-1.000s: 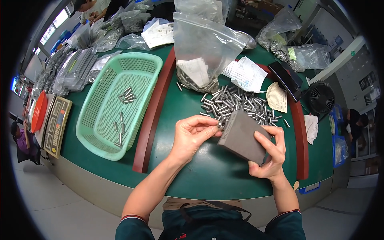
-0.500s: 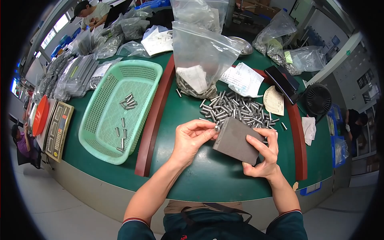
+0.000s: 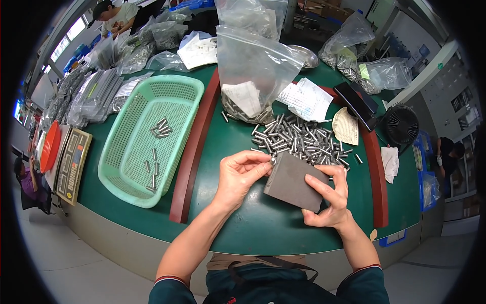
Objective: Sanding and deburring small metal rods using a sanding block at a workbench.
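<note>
Between the thumb and fingertips of my left hand [image 3: 240, 178] is a small metal pin [image 3: 274, 158], its end showing. My right hand [image 3: 331, 195] grips a flat grey-brown block [image 3: 294, 182] by its right side, thumb below and fingers over the face. The pin is at the block's upper left edge; whether they touch I cannot tell. Just beyond the block lies a heap of short metal pins [image 3: 304, 138] on the green table [image 3: 253, 230]. To the left, a light green plastic basket [image 3: 112, 175] holds several such pins.
Red-brown bars [image 3: 195, 162] flank the work area. A clear bag of pins [image 3: 248, 71], papers [image 3: 307, 99], a phone [image 3: 354, 105] and a black fan [image 3: 401, 124] stand beyond. A scale [image 3: 75, 164] is left of the basket. A person [image 3: 119, 17] sits far left.
The block has shifted slightly left and tilted in my right hand, its left edge nearer the pin. My left hand stays nearly in place, still pinching the pin.
</note>
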Action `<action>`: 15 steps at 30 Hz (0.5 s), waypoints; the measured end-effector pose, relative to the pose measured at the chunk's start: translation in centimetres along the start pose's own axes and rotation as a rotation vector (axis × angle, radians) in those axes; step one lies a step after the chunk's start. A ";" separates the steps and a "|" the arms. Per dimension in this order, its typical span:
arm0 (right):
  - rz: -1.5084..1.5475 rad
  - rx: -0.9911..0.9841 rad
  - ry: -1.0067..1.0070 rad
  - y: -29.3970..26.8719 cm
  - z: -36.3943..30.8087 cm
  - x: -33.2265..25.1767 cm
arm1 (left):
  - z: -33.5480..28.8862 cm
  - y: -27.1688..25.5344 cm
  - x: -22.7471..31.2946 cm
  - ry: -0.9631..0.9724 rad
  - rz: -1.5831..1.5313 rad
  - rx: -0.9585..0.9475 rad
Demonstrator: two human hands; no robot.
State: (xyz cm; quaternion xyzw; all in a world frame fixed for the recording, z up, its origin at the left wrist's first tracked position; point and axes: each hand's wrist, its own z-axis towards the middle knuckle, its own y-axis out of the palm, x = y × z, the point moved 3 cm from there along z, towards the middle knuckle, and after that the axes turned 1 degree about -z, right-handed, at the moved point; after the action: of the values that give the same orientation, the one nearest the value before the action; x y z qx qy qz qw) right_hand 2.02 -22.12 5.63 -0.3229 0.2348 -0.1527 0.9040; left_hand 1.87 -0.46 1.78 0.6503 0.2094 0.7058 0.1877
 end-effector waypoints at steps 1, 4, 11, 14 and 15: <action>0.005 0.017 0.018 -0.1 0.0 0.4 | 0.0 0.0 0.0 -0.018 0.016 -0.003; 0.029 0.057 0.034 -0.2 0.0 0.6 | -0.2 0.1 0.1 -0.037 0.019 -0.005; 0.331 -0.012 0.233 0.6 -0.6 1.4 | 0.0 0.5 0.4 -0.044 -0.038 -0.010; 0.886 0.037 0.568 1.4 -1.4 2.8 | 0.1 0.6 0.3 -0.062 -0.031 -0.028; 1.108 0.054 0.724 1.7 -1.8 2.7 | 0.1 0.2 0.1 -0.039 -0.019 -0.050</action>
State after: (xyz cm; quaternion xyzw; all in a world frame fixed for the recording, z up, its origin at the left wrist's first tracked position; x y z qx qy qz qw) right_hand 3.55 -22.89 2.43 -0.0601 0.6513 0.2300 0.7206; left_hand 1.99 -0.52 1.99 0.6569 0.1943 0.6962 0.2147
